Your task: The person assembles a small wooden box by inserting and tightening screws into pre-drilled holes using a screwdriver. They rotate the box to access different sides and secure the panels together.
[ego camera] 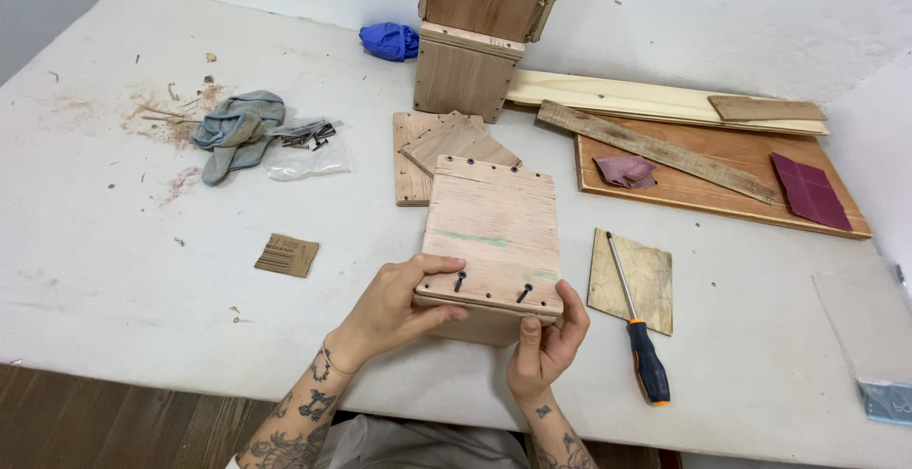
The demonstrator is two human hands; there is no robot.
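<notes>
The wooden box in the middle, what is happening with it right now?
A person holds a small wooden box at its near edge on a white table. The left hand grips the near left corner and the right hand the near right corner. Two dark screws stand partly out of the top panel near that edge. A screwdriver with an orange and black handle lies untouched to the right, across a thin square of plywood.

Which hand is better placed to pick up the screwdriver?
Probably the right hand: it grips the wooden box at its near right corner, closest to the screwdriver. The left hand lies across the box.
</notes>
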